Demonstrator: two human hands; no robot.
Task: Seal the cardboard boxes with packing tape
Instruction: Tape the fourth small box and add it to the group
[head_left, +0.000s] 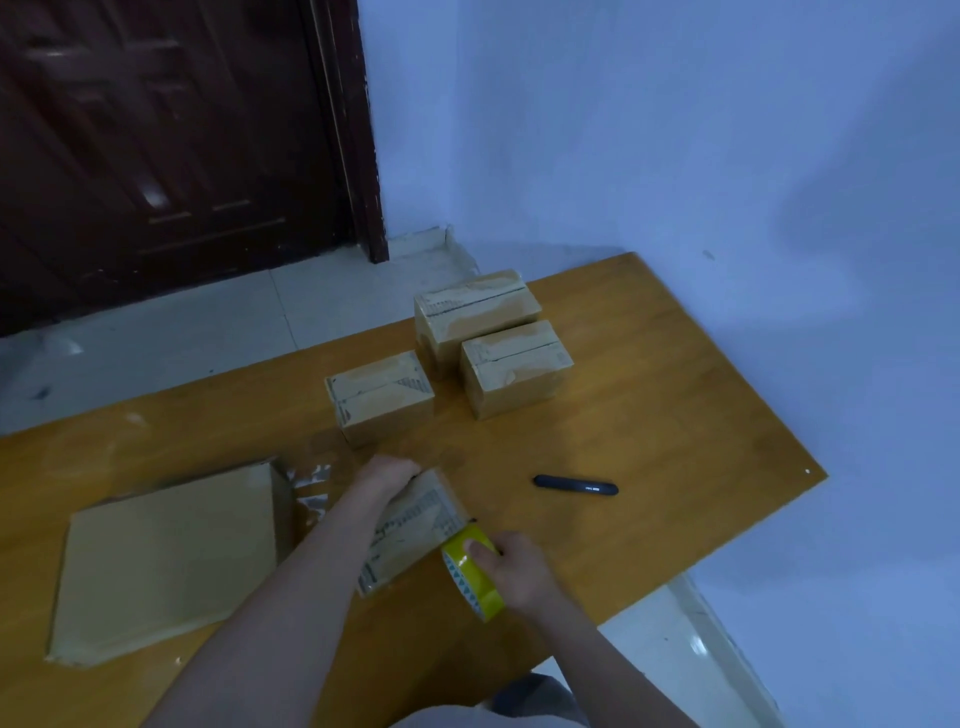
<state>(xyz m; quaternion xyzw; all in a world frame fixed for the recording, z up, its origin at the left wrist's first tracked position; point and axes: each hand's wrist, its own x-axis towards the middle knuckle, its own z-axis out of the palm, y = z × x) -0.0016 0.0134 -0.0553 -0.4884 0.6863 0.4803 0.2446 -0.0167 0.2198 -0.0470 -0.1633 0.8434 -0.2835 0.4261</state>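
Left hand (387, 475) grips box (410, 530) far end, fingers apparently curled; right hand (511, 569) fingers pinch tape roll (470, 577) at 5 o'clock corner; tabletop (675, 415) near edge close.

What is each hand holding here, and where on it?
Right hand grips the yellow tape roll around its rim; left hand holds the small box at its far end.

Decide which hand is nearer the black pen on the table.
The right hand, gripping the yellow tape roll, sits just below-left of the black pen. The left hand is farther left, on the box.
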